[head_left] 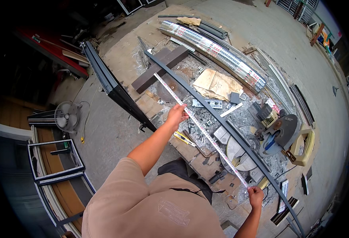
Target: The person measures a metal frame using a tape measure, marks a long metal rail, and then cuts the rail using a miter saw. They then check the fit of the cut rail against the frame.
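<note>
A white measuring tape blade (206, 135) is drawn out at a slant in front of me, beside a long dark grey metal profile (242, 141). My left hand (177, 115) is closed around the blade partway along, and the far end of the tape runs on past it. At the near right, my right hand (255, 196) pinches the tape's other end; the tape case is not visible. The profile rests across a miter saw (277, 135), its far part passing over dark brown blocks (162, 67). Neither hand appears to touch the profile.
Metal shavings and offcuts cover the workbench (154, 105). A yellow utility knife (184, 138) lies near my left forearm. Behind the profile are brown paper (216, 84) and wrapped profiles (214, 53). Dark profiles (107, 83), a fan (67, 117) and window frames (55, 158) stand left.
</note>
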